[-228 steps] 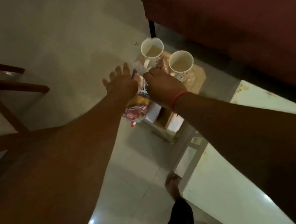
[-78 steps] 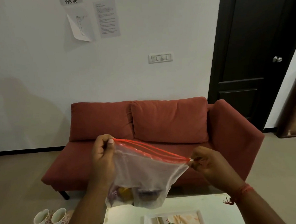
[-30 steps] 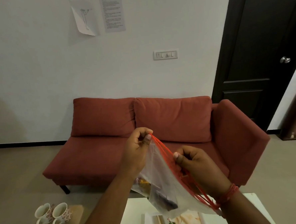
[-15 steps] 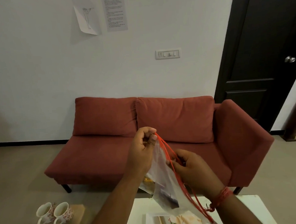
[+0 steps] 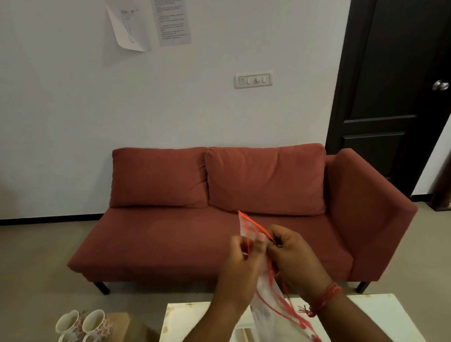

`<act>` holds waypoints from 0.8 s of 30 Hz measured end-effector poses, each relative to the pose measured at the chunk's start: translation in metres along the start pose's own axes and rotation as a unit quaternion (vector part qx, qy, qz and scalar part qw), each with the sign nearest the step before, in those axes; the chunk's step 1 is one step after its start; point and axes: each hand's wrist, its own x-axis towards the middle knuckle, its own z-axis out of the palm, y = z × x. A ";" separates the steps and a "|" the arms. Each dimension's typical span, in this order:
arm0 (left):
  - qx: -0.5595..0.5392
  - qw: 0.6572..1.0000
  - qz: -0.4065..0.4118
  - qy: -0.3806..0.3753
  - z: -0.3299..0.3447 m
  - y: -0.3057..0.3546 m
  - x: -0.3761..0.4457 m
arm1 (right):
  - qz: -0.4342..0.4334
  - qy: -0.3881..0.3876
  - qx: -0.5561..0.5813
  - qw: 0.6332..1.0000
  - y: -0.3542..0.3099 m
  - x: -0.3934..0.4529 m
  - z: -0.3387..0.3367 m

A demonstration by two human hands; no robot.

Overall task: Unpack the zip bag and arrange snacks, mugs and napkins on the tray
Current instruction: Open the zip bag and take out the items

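I hold a clear zip bag (image 5: 269,304) with a red zip strip in front of me, above the white table (image 5: 373,317). My left hand (image 5: 241,273) pinches one side of the bag's mouth. My right hand (image 5: 293,256), with a red thread on its wrist, pinches the other side close by. The bag hangs down between my forearms and its contents are blurred. Two floral mugs (image 5: 82,330) stand side by side on a low wooden stool (image 5: 120,330) at the lower left. A corner of the tray (image 5: 242,341) shows under my arms.
A red sofa (image 5: 222,224) stands behind the table against a white wall. A dark door (image 5: 403,80) is at the right. Bare floor lies to the left of the sofa.
Both hands have come closer together at the bag's mouth and shifted right. The bag now hangs lower and narrower between my arms.
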 end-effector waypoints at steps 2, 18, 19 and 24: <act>-0.032 0.996 -0.052 -0.067 0.004 -0.001 -0.004 | 0.017 -0.005 0.030 0.999 0.002 -0.002 0.004; 0.072 0.992 0.062 0.083 -0.021 -0.004 0.027 | 0.036 0.154 0.046 0.986 0.014 0.005 -0.022; 0.083 0.988 0.090 0.094 -0.028 -0.005 0.031 | 0.042 0.167 0.041 0.984 0.015 0.005 -0.027; 0.279 0.911 0.297 0.072 -0.058 -0.015 0.046 | 0.071 0.187 0.055 0.978 0.016 0.001 -0.036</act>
